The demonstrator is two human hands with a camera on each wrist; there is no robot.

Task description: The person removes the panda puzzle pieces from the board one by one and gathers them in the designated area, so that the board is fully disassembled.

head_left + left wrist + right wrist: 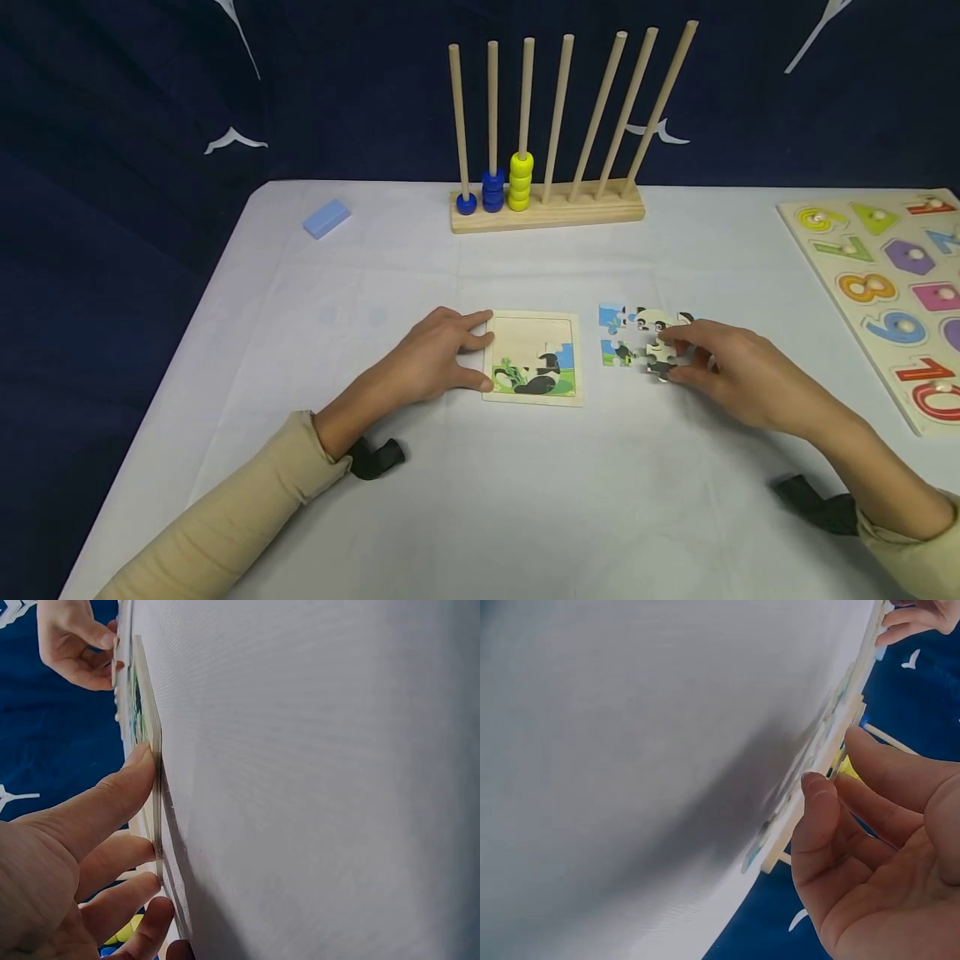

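Observation:
A square wooden panda puzzle board [532, 325] lies on the white table, its lower part filled with picture pieces. My left hand [438, 354] rests along the board's left edge, thumb and fingertips spread and touching it. In the left wrist view the thumb [112, 799] touches the rim. Right of the board, my right hand [738, 375] pinches a black-and-white puzzle piece [661, 358] between thumb and fingers. The right wrist view shows it tilted, nearly edge-on. Other loose pieces lie beside it, among them a blue one [611, 317] and a panda-eyes one [651, 318].
Behind stands a wooden abacus [547, 218] with tall pegs and blue and yellow beads. A blue block [326, 219] lies at the back left. A number and shape board [847, 258] lies at the right edge. Black straps hang at both wrists.

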